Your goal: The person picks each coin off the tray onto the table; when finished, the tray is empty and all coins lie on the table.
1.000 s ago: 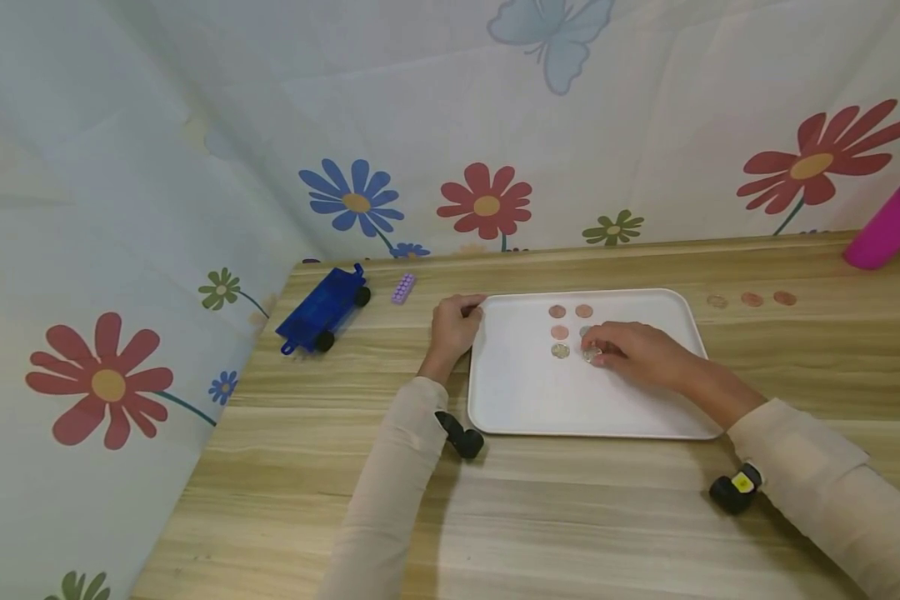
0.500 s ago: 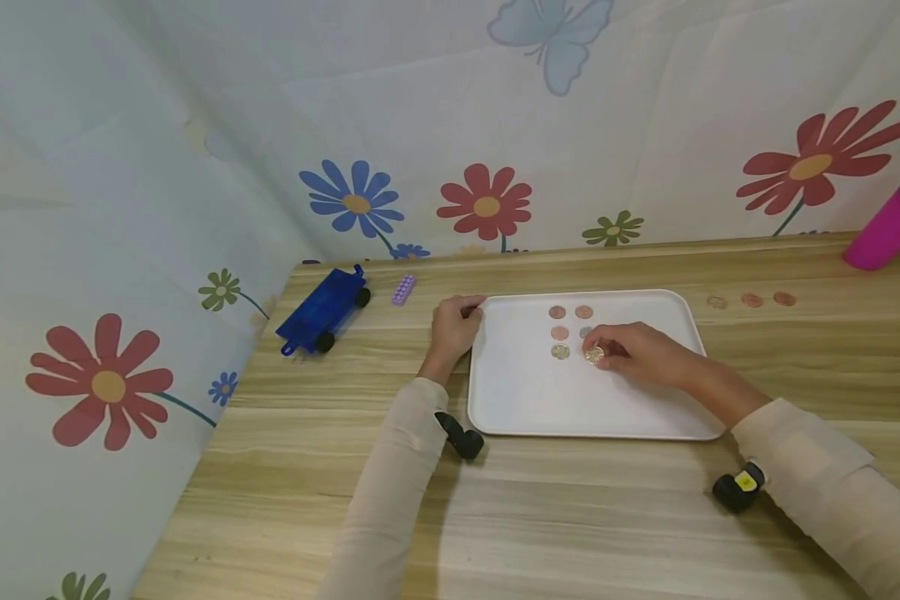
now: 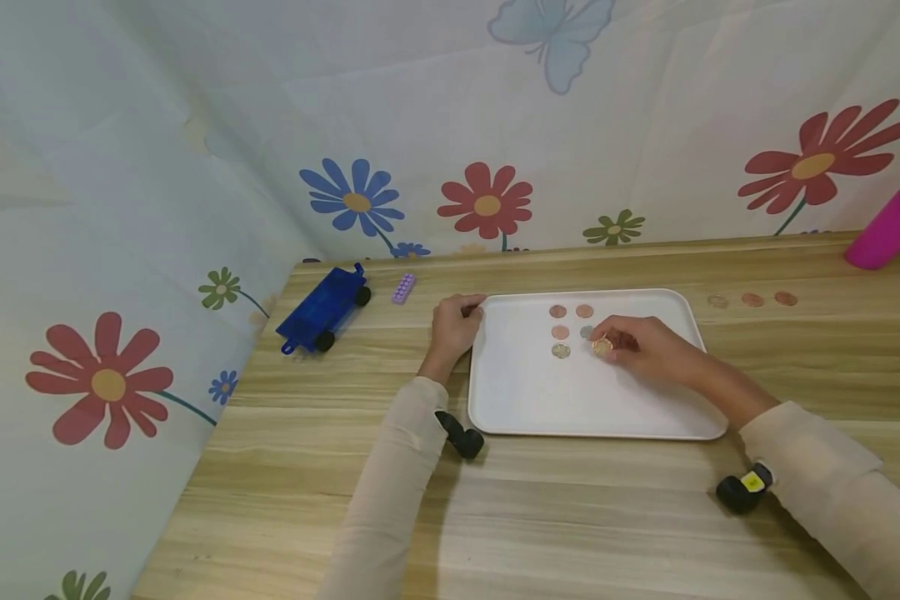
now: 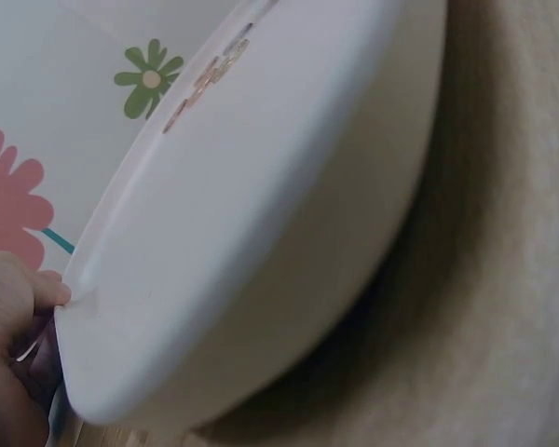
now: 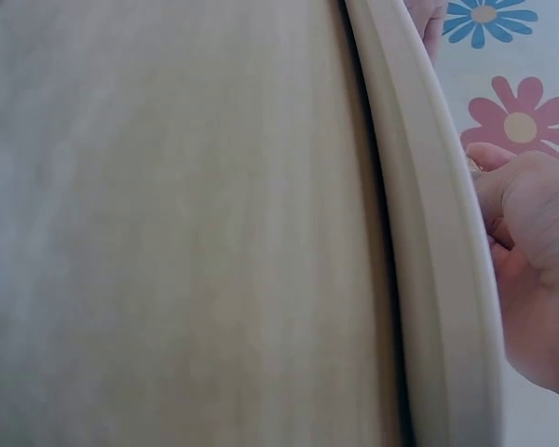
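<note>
My right hand [image 3: 654, 354] pinches a gold-coloured coin [image 3: 602, 346] between thumb and fingertips, tilted up over the white tray [image 3: 540, 408]. Several coins lie in the tray in two columns: copper ones such as the coin at the back left [image 3: 557, 311], a silver coin [image 3: 587, 332] close to my fingertips, and a gold-coloured coin [image 3: 561, 351] at the front left. At the tray's far left corner my left hand [image 3: 453, 329] holds the rim; in the left wrist view the thumb [image 4: 51, 291] lies on the edge, the other fingers mostly hidden.
Right of the tray, a pale coin [image 3: 717, 302] and two copper coins, one in the middle [image 3: 752, 299], lie in a row on the wooden table [image 3: 570, 517]. A blue toy wagon [image 3: 322, 310] and purple toy brick [image 3: 403, 288] stand left. A pink bottle [image 3: 887, 227] is back right.
My right hand has lifted the gold-coloured coin off its place in the right column and drawn it slightly right, uncovering more of the silver coin. The left hand stays put.
</note>
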Motion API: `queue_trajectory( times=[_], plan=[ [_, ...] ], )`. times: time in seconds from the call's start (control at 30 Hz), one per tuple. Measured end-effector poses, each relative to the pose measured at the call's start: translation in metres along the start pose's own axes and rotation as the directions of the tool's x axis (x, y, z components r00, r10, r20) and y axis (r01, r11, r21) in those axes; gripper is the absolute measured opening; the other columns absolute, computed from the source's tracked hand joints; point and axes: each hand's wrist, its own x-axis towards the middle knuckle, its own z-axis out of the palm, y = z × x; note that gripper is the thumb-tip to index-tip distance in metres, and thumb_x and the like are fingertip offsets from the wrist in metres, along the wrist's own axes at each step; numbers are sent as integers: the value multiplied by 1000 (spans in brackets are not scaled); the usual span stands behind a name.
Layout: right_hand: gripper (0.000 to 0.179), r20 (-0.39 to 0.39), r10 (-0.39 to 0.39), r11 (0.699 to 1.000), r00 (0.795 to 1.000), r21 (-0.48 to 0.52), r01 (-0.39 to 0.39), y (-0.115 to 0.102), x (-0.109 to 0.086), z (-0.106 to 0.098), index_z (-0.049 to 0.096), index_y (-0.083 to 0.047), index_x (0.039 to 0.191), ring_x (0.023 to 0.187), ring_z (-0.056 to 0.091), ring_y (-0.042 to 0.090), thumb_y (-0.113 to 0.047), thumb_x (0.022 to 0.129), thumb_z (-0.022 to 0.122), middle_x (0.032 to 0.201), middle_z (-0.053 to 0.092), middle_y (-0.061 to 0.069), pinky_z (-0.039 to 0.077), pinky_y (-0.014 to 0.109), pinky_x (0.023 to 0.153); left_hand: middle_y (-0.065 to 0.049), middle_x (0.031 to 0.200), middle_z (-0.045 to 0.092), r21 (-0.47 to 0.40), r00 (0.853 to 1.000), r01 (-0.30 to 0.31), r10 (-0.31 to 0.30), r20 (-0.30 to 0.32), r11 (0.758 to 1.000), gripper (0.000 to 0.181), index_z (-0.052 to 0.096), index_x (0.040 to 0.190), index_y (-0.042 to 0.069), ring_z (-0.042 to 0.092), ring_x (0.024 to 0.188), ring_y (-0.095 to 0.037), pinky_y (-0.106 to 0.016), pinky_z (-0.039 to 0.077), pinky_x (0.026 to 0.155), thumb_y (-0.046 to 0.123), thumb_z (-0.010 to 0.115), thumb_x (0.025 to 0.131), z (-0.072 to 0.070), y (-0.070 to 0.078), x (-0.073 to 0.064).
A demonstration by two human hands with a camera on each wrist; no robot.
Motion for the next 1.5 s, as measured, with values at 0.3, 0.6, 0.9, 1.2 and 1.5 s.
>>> queue_trajectory(
  times=[0.3, 0.6, 0.9, 1.2, 1.5],
  plan=[
    [23, -128, -56, 998, 990, -34, 53, 6, -8, -9, 69, -4, 108, 74, 49, 5, 7, 88, 71, 82, 63, 4, 44, 20, 65, -18, 117, 73, -15, 1000, 2, -2, 7, 1000, 27, 73, 123, 3, 69, 106, -31, -40, 58, 89, 5, 59, 100, 0, 0, 0],
    [24, -267, -61, 994, 962, -102, 35, 18, -27, -30, 71, -3, 112, 74, 49, -1, 2, 89, 74, 82, 65, 4, 44, 16, 66, -17, 119, 73, -5, 1000, 8, -8, 14, 1000, 27, 73, 124, 5, 69, 108, -30, -41, 58, 92, 6, 60, 100, 1, 0, 0],
    [29, -359, -20, 988, 933, -148, -36, 36, -41, -53, 71, 1, 115, 71, 47, -3, 4, 87, 75, 82, 65, 8, 41, 9, 63, -18, 118, 73, 11, 1000, 1, -1, -1, 1000, 27, 74, 122, 5, 69, 109, -31, -41, 57, 93, 6, 60, 99, -1, 1, 8],
    [27, -363, 28, 983, 932, -158, -91, 47, -57, -69, 70, 2, 115, 71, 47, -6, 3, 89, 73, 81, 64, 9, 36, 17, 73, -18, 119, 74, 6, 1000, -9, 9, 1, 1000, 27, 74, 122, 4, 69, 110, -31, -41, 57, 94, 5, 60, 99, 0, 0, 7],
    [34, -328, 11, 951, 945, -287, -110, 68, -73, -80, 71, 0, 119, 72, 42, -7, 4, 86, 76, 80, 63, 5, 36, 11, 67, -18, 119, 74, 11, 1000, 4, -4, -6, 1000, 27, 74, 122, 5, 69, 110, -31, -41, 57, 95, 5, 61, 99, 1, -2, 3]
  ],
)
